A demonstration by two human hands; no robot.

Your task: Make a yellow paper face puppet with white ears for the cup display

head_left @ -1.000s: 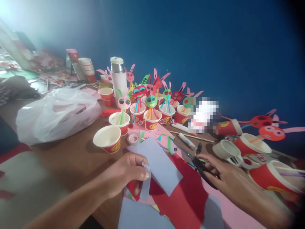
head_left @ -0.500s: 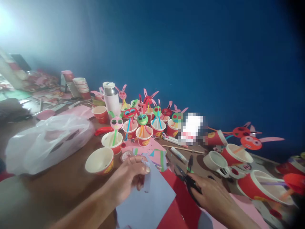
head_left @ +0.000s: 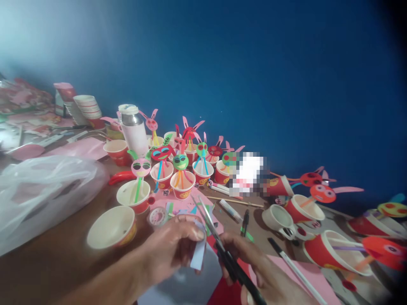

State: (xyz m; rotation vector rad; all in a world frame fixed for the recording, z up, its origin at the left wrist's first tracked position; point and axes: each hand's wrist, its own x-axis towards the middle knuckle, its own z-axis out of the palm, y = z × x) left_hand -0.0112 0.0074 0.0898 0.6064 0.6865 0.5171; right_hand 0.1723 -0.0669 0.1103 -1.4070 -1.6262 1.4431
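Observation:
Between the thumb and fingers of my left hand is a small light blue paper strip. My right hand grips black-handled scissors, whose narrow blades point up and to the left, slightly apart, close to the strip. Under both hands lie a larger light blue sheet and a red sheet. A roll of tape sits just beyond my left hand.
Paper cups with straw-and-paper animal faces stand ahead. An empty-looking cup and a plastic bag are at left, a flask behind. A white mug, marker and more cups are at right.
The scissors have come left and up to the paper strip, with my right hand turned. The strip is now apart from the large blue sheet's edge, and the view has shifted right.

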